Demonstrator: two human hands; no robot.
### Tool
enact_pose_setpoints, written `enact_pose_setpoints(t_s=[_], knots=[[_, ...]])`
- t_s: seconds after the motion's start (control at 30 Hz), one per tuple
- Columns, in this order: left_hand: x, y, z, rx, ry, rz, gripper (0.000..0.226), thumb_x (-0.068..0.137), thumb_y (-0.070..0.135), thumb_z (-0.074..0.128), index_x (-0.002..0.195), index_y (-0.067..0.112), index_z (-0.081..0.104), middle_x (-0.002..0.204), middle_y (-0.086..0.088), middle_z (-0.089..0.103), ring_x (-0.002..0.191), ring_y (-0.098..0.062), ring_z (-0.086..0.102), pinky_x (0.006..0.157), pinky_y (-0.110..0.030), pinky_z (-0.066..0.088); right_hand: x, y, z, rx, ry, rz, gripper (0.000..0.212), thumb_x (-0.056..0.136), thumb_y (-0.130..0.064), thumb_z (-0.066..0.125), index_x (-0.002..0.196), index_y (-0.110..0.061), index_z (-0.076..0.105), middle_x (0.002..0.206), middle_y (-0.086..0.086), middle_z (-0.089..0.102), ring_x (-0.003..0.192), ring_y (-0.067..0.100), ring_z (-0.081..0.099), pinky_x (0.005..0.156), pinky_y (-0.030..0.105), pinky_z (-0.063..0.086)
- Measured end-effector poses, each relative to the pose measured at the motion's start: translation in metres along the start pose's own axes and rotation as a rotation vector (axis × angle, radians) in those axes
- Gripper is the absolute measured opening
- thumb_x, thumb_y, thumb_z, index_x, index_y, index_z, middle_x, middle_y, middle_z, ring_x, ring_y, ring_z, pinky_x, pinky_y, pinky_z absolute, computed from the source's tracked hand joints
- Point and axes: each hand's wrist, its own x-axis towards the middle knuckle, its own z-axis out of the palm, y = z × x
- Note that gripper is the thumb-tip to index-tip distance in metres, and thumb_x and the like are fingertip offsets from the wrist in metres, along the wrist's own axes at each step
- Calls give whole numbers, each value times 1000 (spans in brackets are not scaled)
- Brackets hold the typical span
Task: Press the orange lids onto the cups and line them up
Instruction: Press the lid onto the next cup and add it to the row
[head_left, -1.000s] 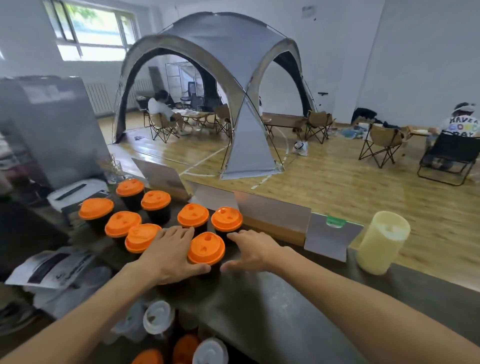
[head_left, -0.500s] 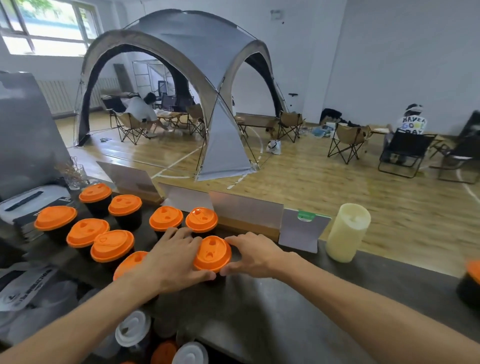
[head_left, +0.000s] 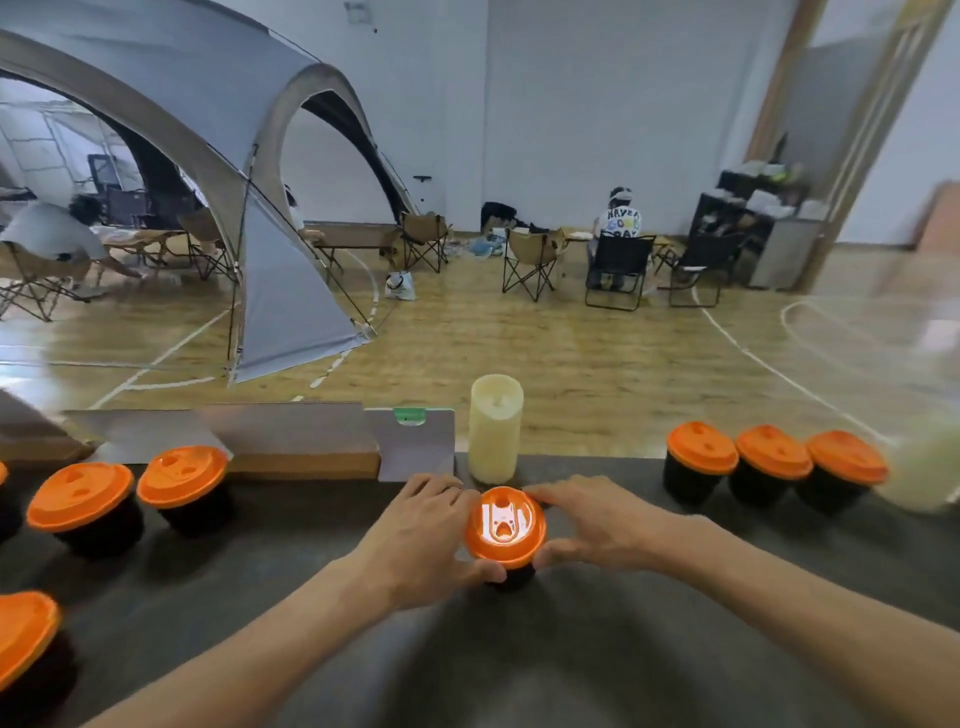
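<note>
A black cup with an orange lid (head_left: 505, 529) stands mid-counter, held between both hands. My left hand (head_left: 422, 535) wraps its left side and my right hand (head_left: 592, 519) cups its right side, fingers touching the lid rim. Three lidded cups stand in a row at the right: one (head_left: 700, 452), a second (head_left: 773, 457), a third (head_left: 845, 462). More lidded cups sit at the left, among them one (head_left: 183, 480), another (head_left: 80, 501) and one at the lower left edge (head_left: 23, 639).
A tall cream candle (head_left: 494, 428) stands just behind the held cup. Grey sign boards (head_left: 291, 431) line the dark counter's (head_left: 571, 670) far edge. A pale jar (head_left: 924, 467) sits at the far right. Beyond lie a tent, folding chairs and seated people.
Both hands have carried the lidded cup rightward along the counter, away from the left cluster. The view swung right, bringing the row of three cups into sight.
</note>
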Motion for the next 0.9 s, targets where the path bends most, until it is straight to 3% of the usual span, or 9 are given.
enact_pose_setpoints(t_s=[0.23,0.5,0.63,0.9], knots=[[37,36,12,-71,2,60,85,71,87,54,137,35,44,139,11,54,129,-13,43,111,-34,25,-26,48,-1,-57,-40,62,89,82,-69,64,156,-36,26,150,-4,48,137,19,40,115,42,28],[50,46,23,-134,-31,46,97,67,92,49,145,37,35,135,10,53,126,-13,42,107,-33,27,-35,68,9,-4,-61,73,91,84,-69,62,158,-35,21,152,-3,45,138,19,38,117,42,27],[50,48,22,-200,-28,17,95,65,89,56,144,39,39,129,11,55,122,-12,44,100,-30,28,-37,76,11,123,-70,88,99,76,-78,62,157,-44,16,158,-8,36,144,17,30,118,43,26],[50,48,21,-210,-33,11,95,65,87,58,145,40,37,129,12,55,122,-12,44,96,-27,27,-18,87,-10,51,-152,-28,99,63,-91,59,147,-64,15,165,-16,16,151,14,10,121,46,8]])
